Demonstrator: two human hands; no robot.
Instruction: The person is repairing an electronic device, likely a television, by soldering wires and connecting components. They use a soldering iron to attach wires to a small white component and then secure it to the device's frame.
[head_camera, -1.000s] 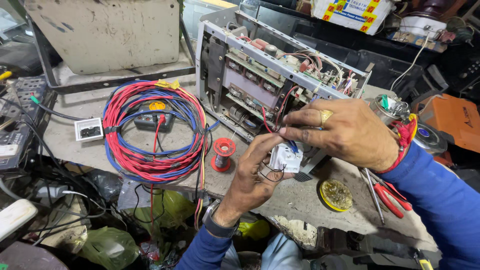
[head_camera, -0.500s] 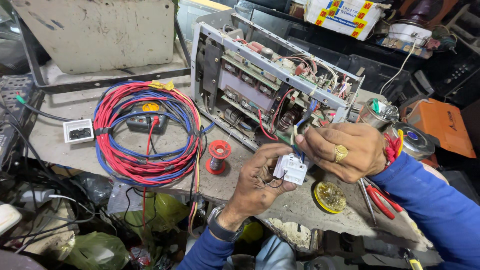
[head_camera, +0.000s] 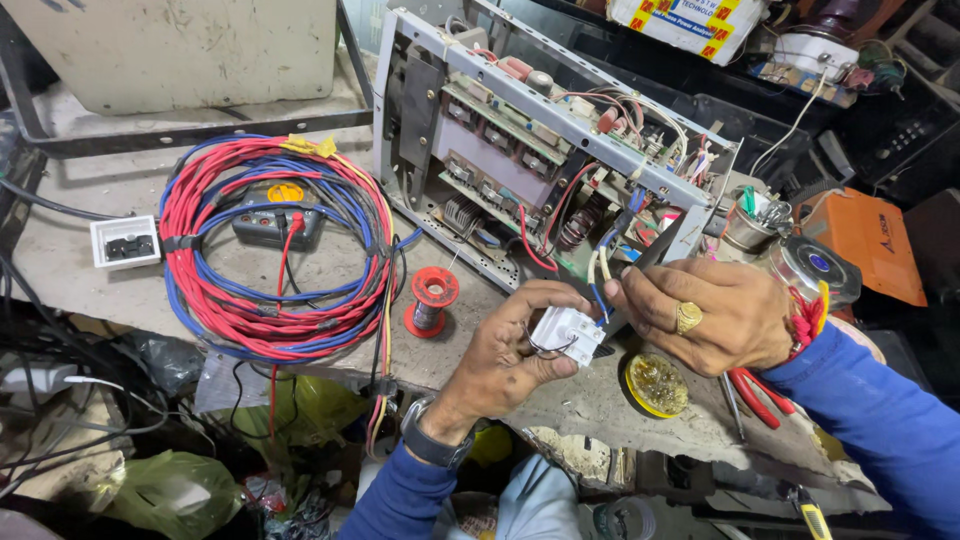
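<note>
My left hand (head_camera: 505, 355) grips a small white switch block (head_camera: 566, 333) with thin wires hanging from it, just in front of the open machine chassis (head_camera: 520, 130). My right hand (head_camera: 705, 315), with a gold ring and red wrist threads, pinches a thin dark tool or wire end against the top of that block. Blue, white and red leads run from the chassis circuit boards down to the block. Both sleeves are blue.
A coil of red and blue cable (head_camera: 270, 250) lies on the bench around a dark meter (head_camera: 275, 225). Nearby are a white socket (head_camera: 125, 240), a red solder spool (head_camera: 432, 298), a yellow flux tin (head_camera: 656, 385), red-handled pliers (head_camera: 755, 395) and an orange box (head_camera: 868, 245).
Both hands with the white block have shifted a little lower and right in view; the right hand has turned from covering the block to pinching at its top edge.
</note>
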